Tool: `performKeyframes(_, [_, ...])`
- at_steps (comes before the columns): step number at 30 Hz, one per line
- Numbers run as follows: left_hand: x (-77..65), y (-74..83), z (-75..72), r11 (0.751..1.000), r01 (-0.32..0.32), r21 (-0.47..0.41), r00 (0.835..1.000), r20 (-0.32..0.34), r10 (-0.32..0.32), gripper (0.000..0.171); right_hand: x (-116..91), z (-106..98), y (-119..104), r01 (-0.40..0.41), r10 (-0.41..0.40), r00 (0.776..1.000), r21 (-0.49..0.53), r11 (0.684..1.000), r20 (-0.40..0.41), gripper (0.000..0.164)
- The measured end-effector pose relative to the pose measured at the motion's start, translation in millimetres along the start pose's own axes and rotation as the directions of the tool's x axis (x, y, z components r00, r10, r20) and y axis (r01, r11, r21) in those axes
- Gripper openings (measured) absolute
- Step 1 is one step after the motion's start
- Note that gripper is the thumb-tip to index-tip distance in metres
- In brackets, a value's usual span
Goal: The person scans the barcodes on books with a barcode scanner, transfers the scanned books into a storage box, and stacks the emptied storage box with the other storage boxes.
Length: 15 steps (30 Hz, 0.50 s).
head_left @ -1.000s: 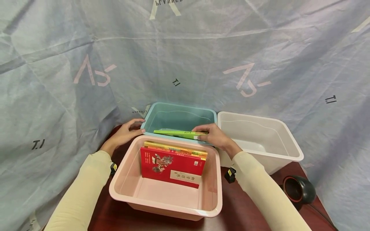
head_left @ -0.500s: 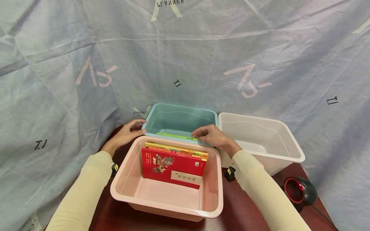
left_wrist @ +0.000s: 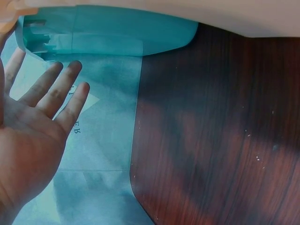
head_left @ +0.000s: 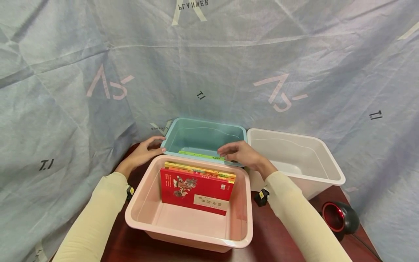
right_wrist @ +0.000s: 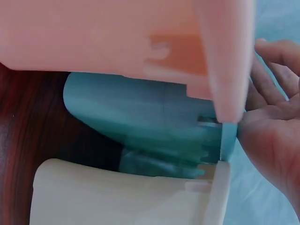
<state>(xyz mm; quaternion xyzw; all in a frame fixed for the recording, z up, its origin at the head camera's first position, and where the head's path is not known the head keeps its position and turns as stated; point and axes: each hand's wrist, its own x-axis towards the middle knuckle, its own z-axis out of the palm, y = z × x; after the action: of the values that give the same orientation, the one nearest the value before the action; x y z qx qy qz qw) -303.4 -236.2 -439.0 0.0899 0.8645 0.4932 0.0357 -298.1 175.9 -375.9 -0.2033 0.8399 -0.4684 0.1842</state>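
Note:
A teal plastic bin (head_left: 207, 135) stands at the back, with the top edge of a green book (head_left: 198, 155) low against its front wall. My left hand (head_left: 141, 155) is at the bin's left rim, its thumb and fingertips near the edge; the left wrist view shows the fingers (left_wrist: 54, 93) spread. Over the front right of the teal bin is my right hand (head_left: 243, 154), fingers loosely bent, holding nothing visible; its fingertips are just above the book's right end. In the pink bin (head_left: 190, 225) in front, a red book (head_left: 196, 191) leans with several yellow-edged books (head_left: 199, 170) behind it.
A white bin (head_left: 291, 145) stands to the right of the teal one. At the table's right edge is a black round device (head_left: 342, 218) with a red-lit opening and a cable. Grey cloth (head_left: 222, 65) hangs behind the bins over the dark wooden table (head_left: 271, 233).
The green book has gone down into the teal bin, and my right hand has let go of it. My left hand stays by the left rim. The black device's opening has lit red.

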Motion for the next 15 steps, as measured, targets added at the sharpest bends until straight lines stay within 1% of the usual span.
performKeyframes(3, [0.2,-0.3,0.4,1.0,0.003,0.001,1.0,0.003,-0.003,0.065,-5,-3,-3,0.008,-0.007,1.0,0.03,1.0,-0.02,0.033])
performKeyframes(9, [-0.2,0.2,0.3,1.0,0.015,-0.002,1.0,0.017,-0.015,0.066,-25,-6,-25,0.049,-0.039,0.996,0.128,0.991,-0.078,0.031])
performKeyframes(12, [-1.2,1.2,-0.4,1.0,0.02,-0.006,1.0,0.016,-0.02,0.066,-39,-3,-35,0.058,-0.046,0.995,0.14,0.988,-0.084,0.032])
performKeyframes(15, [-1.4,2.4,-0.8,1.0,0.019,-0.01,1.0,0.019,-0.019,0.067,-55,4,-41,0.066,-0.057,0.996,0.126,0.99,-0.075,0.034])
